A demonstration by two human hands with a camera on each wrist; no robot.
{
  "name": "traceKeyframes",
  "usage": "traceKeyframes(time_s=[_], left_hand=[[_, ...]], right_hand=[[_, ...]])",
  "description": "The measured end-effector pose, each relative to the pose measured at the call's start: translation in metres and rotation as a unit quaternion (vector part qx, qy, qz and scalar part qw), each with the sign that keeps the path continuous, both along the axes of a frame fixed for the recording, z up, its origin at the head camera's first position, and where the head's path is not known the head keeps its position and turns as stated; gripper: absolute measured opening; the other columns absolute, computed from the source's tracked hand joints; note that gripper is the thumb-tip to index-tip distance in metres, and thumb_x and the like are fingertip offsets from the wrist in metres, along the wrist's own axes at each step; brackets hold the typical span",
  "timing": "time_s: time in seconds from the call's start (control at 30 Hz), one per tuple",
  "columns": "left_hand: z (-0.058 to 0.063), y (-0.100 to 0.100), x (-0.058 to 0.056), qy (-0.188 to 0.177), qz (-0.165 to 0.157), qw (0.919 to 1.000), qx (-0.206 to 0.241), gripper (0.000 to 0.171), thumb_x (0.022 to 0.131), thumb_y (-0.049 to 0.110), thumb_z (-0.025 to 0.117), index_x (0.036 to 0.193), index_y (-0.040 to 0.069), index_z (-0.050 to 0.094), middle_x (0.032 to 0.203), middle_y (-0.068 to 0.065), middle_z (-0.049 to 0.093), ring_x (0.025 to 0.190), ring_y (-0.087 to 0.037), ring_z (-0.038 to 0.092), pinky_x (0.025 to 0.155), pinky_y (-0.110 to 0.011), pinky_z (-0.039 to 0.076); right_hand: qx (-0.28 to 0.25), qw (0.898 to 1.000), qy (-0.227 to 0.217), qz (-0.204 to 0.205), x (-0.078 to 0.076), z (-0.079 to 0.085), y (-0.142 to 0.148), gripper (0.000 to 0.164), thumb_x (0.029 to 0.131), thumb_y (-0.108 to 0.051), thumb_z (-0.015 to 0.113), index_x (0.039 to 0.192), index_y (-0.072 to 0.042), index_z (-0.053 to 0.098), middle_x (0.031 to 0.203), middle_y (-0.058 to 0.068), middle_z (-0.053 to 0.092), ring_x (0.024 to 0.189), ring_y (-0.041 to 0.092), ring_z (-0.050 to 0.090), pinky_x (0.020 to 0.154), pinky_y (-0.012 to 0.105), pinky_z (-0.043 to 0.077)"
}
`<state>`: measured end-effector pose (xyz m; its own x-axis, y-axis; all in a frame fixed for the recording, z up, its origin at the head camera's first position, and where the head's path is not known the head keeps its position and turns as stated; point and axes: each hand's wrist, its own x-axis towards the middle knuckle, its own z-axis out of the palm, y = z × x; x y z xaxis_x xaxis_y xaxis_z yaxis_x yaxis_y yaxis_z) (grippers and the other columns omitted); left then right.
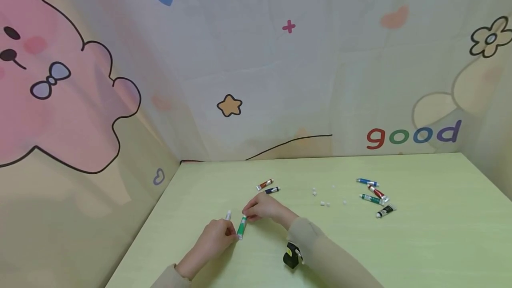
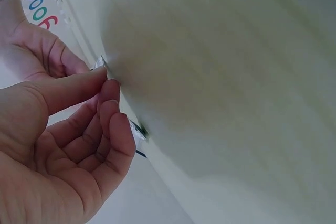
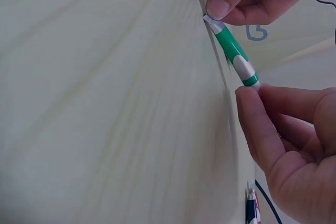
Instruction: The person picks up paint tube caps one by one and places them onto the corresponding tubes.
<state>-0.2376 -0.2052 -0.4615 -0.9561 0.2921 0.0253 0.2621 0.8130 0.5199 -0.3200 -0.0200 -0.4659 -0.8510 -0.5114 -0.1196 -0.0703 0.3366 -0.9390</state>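
Between my two hands is a small green paint tube [image 1: 242, 227] with a silver end, slanting just above or on the table. My left hand [image 1: 216, 237] pinches its flat silver end between thumb and forefinger, as the right wrist view shows. At the other end, the thumb and finger of my right hand [image 1: 266, 207] pinch the narrow tip, which they mostly hide. A second tube [image 1: 228, 215] with a white tip lies just beyond my left hand, partly covered by it. Past my right hand lie a dark blue tube [image 1: 272, 190] and an orange-brown tube [image 1: 265, 185].
On the right of the table [image 1: 440, 243] lie a blue tube [image 1: 367, 182], a red tube [image 1: 378, 192], a darker green tube [image 1: 371, 199] and a black tube [image 1: 386, 210]. Several small white pieces [image 1: 322, 203] are scattered mid-table. A black-and-yellow object [image 1: 291, 256] shows by my right sleeve.
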Motion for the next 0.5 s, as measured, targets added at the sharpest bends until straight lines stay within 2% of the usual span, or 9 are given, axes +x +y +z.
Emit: traceKeyframes(time_s=[0.27,0.5], left_hand=[[0.0,-0.002,-0.0001,-0.005,-0.009,0.9999,-0.006,0.013,0.088,0.009,0.077,0.078,0.005,0.069,0.07,0.003,0.065,0.062,-0.008,0.055,0.055,-0.025,0.047],[-0.0007,-0.0024,-0.0009,0.006,-0.014,0.9998,-0.008,0.014,0.087,0.008,0.078,0.077,0.005,0.069,0.07,0.002,0.066,0.062,-0.008,0.055,0.055,-0.025,0.047]], right_hand=[[0.006,1.0,-0.003,-0.003,-0.0008,-0.0077,-0.0027,0.008,0.092,0.0,0.07,0.096,0.004,0.075,0.084,0.006,0.073,0.072,0.011,0.067,0.071,0.027,0.058],[0.013,1.0,0.007,-0.008,-0.0013,-0.0086,-0.0059,0.008,0.092,-0.001,0.071,0.096,0.003,0.076,0.086,0.005,0.073,0.075,0.012,0.068,0.072,0.027,0.058]])
